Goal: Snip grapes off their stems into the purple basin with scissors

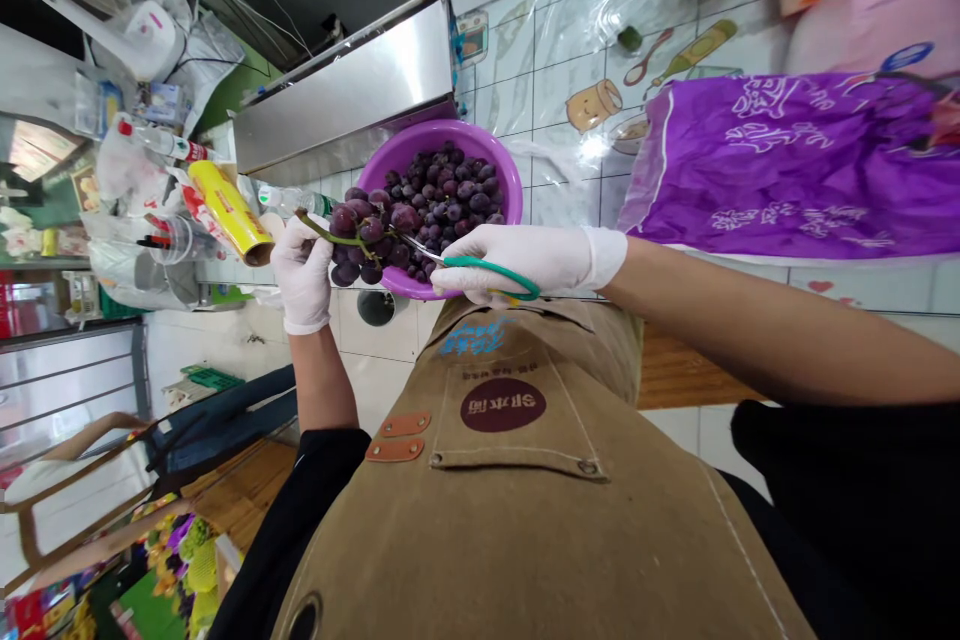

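Note:
My left hand (302, 272), in a white glove, is closed on the green stem of a bunch of dark purple grapes (367, 238) and holds it over the near rim of a purple bowl (510, 182). The bowl is full of loose purple grapes (448, 188). My right hand (517, 260), also gloved in white, grips green-handled scissors (480, 270). Their blades point left into the bunch, close to the stem. Both hands are in front of my brown apron.
A steel box (352, 90) stands behind the bowl on the tiled counter (570, 60). A purple printed bag (795, 165) lies to the right. A yellow roll (229, 212), bottles and plastic bags crowd the left side. A wooden chair (82, 480) stands at the lower left.

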`<action>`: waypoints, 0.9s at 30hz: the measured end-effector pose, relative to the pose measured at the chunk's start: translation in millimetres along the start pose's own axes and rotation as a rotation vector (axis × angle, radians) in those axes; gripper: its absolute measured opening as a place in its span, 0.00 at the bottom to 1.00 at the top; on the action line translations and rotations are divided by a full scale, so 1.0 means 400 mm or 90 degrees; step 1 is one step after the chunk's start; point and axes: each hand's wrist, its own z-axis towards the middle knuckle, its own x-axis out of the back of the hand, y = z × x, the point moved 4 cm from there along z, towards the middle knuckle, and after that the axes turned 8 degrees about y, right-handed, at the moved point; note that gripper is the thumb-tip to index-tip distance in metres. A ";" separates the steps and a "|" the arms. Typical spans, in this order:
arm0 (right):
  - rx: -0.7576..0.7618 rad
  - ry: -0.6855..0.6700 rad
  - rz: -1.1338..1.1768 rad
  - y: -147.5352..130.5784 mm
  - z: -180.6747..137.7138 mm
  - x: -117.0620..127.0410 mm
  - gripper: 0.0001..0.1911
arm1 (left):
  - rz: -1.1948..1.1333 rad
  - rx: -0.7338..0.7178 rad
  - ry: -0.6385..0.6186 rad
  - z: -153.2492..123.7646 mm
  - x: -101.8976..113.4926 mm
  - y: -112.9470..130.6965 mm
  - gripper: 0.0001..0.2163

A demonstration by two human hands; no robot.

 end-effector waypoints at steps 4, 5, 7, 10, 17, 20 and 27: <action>-0.012 -0.006 0.017 -0.007 -0.002 0.003 0.33 | 0.030 -0.046 -0.009 0.000 0.003 0.009 0.19; -0.009 -0.009 0.022 -0.007 -0.002 0.002 0.33 | 0.036 -0.047 -0.006 0.000 0.004 0.009 0.19; -0.006 -0.014 0.032 -0.002 -0.001 0.002 0.33 | 0.042 -0.048 -0.007 -0.003 0.005 0.008 0.18; 0.014 -0.017 0.028 0.009 0.000 0.001 0.31 | 0.037 -0.045 -0.019 -0.009 0.006 0.005 0.17; 0.088 0.005 0.005 0.018 0.006 -0.002 0.30 | -0.017 -0.035 -0.002 -0.010 0.012 0.000 0.16; 0.095 -0.008 0.028 0.021 0.009 -0.010 0.29 | -0.039 -0.023 0.026 -0.010 0.009 -0.003 0.16; 0.096 -0.034 0.090 0.028 -0.005 -0.020 0.31 | -0.088 0.133 0.103 -0.020 0.024 -0.058 0.26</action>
